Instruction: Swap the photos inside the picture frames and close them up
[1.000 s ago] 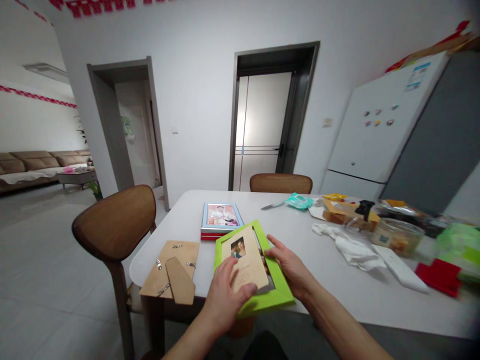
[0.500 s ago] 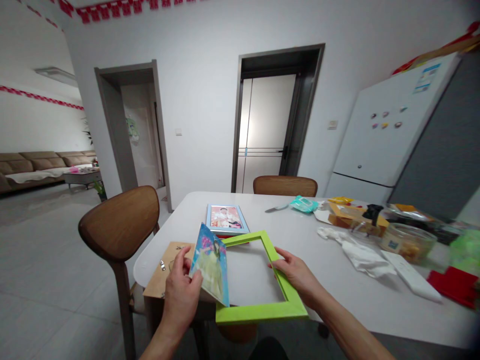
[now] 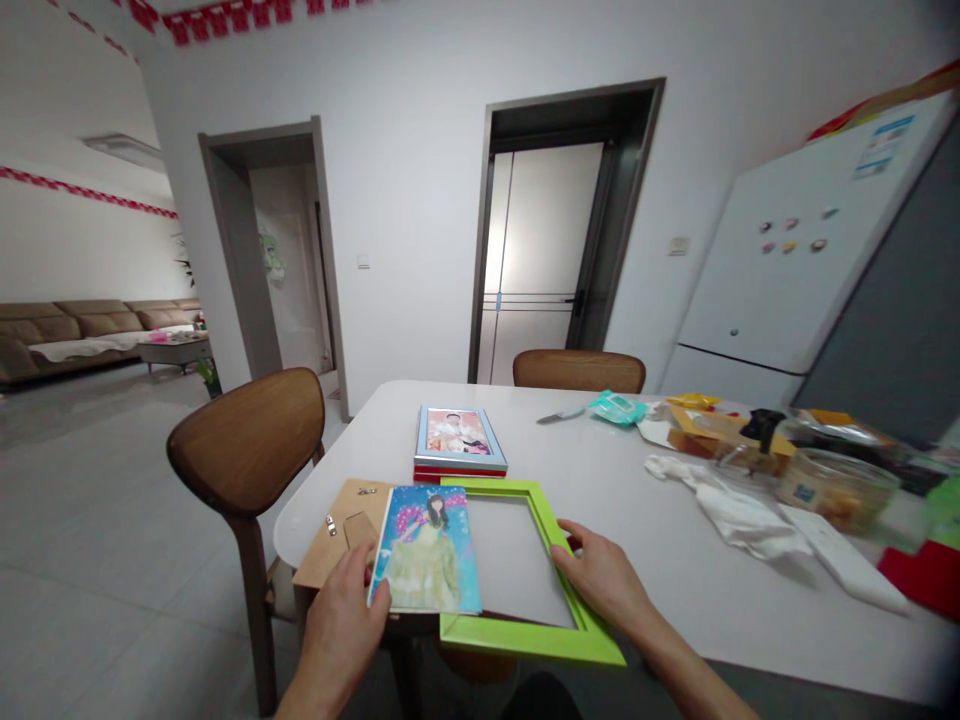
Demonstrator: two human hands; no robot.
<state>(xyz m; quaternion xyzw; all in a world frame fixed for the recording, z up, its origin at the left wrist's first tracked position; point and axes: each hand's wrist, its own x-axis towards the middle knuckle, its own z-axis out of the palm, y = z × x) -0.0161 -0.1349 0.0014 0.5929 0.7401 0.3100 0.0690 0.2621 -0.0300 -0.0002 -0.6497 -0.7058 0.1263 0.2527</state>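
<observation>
My left hand (image 3: 349,605) pinches the left edge of a photo print (image 3: 429,560) of a figure in a pale dress on a blue background. The print overlaps the left side of an empty lime-green picture frame (image 3: 534,635). My right hand (image 3: 604,570) grips the right side of that frame, thumb on top. Under and left of the print lies a brown backing board (image 3: 341,525) with metal clips, at the table's left edge. Just beyond, a light-blue framed photo (image 3: 459,437) rests on top of a red-edged frame (image 3: 459,472).
The white table (image 3: 585,470) carries a knife (image 3: 560,416), a teal packet (image 3: 616,407), crumpled tissue (image 3: 742,515), a clear tub (image 3: 832,490) and a red cloth (image 3: 922,575) toward the right. Wooden chairs stand at the left (image 3: 255,440) and far side (image 3: 579,371).
The photo print has gone from tilted upright to nearly flat, its face now turned up. The lime-green frame has lowered slightly toward me, and my head view has shifted a little left.
</observation>
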